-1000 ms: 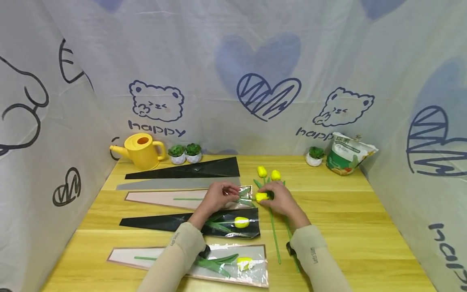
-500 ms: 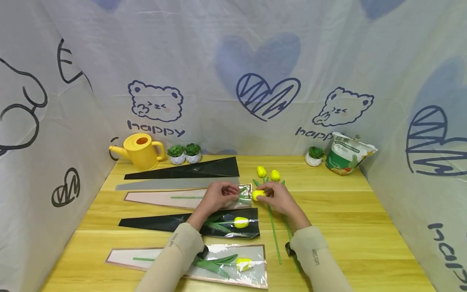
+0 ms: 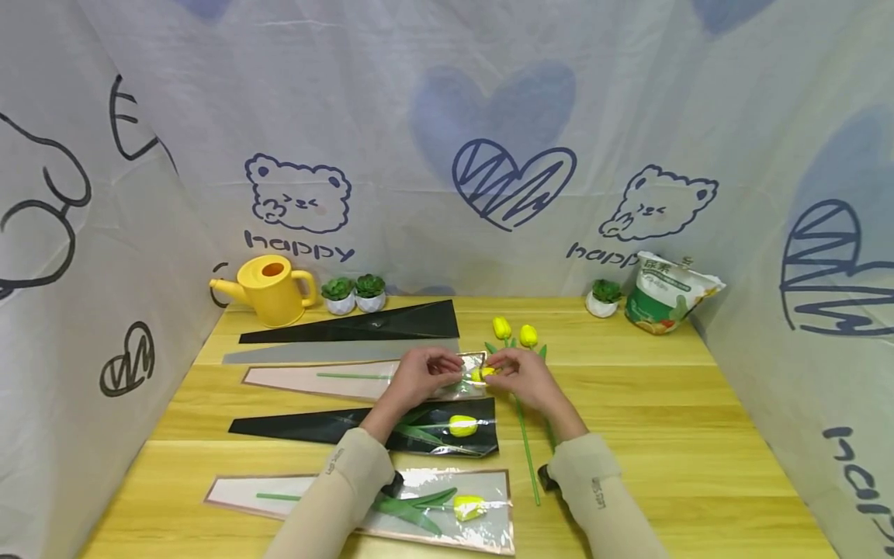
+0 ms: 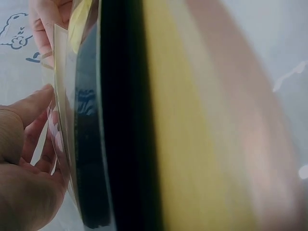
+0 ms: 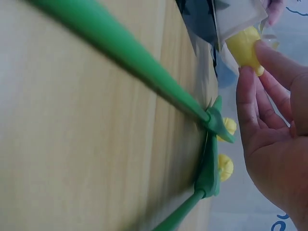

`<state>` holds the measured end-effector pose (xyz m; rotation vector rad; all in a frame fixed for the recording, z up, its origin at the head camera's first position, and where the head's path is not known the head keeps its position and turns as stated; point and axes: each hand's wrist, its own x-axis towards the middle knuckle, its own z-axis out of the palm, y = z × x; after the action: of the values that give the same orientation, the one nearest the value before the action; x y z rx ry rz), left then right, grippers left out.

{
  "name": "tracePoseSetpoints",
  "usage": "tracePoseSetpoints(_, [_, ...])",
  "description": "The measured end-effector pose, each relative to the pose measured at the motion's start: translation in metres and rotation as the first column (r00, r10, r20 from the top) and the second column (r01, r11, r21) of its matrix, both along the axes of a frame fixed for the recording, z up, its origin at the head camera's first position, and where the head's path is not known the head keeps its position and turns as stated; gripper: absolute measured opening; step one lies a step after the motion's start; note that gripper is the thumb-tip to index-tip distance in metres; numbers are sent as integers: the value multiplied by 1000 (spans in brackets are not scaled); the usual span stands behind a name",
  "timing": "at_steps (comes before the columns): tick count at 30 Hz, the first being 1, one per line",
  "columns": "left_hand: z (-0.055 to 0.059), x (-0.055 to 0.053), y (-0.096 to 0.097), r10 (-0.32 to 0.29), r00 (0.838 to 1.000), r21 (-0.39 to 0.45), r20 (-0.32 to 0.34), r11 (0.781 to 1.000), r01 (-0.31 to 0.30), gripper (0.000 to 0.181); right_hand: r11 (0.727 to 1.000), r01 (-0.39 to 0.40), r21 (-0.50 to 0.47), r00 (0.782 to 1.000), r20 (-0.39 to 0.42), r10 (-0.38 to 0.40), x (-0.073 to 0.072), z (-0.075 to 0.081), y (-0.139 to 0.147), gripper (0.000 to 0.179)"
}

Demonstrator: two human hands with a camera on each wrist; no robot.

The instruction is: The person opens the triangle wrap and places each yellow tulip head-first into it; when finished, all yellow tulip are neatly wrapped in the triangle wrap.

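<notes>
A pink-edged clear flower sleeve (image 3: 293, 377) lies across the middle of the table with a green stem (image 3: 349, 376) inside. My left hand (image 3: 424, 374) holds this sleeve near its wide end; in the left wrist view its thumb (image 4: 36, 103) is on the film's edge and other fingers are behind. My right hand (image 3: 525, 378) pinches a yellow artificial tulip (image 5: 244, 47) by its bloom between thumb and fingers, with the bloom partly inside the sleeve's mouth. Two more tulips (image 3: 528, 336) lie under and beyond my right hand, their stems toward me.
Two filled sleeves, one black (image 3: 293, 429) and one pink-edged (image 3: 244, 493), lie nearer me, each with a tulip. Behind are a black sleeve (image 3: 391, 322) and a grey one (image 3: 279, 355). A yellow watering can (image 3: 268, 291), small potted succulents (image 3: 370, 291) and a green-white bag (image 3: 663, 295) stand at the back.
The tulip has slid leftward into the sleeve, its bloom passing from outside the mouth to partly inside. My right hand has moved slightly left with it; my left hand has stayed in place.
</notes>
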<state>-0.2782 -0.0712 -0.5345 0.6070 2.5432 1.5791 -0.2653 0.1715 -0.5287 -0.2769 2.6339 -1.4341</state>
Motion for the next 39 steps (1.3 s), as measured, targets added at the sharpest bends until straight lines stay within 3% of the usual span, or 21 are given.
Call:
tracePoseSetpoints(10, [1,1,2,-14,1000,9,1,1000,13,20,997,31,-68,998,58,-27,0,0,-7,22])
tracePoseSetpoints(17, [0,3,1,-8,1000,16,11,1000,8,20,989,14,-146,995,101,1,0,-2,-11,23])
tracePoseSetpoints(29, [2,2,6,-10,1000,13,21,1000,9,20,979,49,-198,990,142,-21,0,-4,-13,25])
tracePoseSetpoints(34, [6,2,-2,-10,999,-30,36,999,11,27,978,66,-198,986,160,-34,0,-4,-14,24])
tracePoseSetpoints(39, [16,-1,-22,-45,999,-139,24,989,47,39,970,87,-228,981,190,-43,0,-3,-15,24])
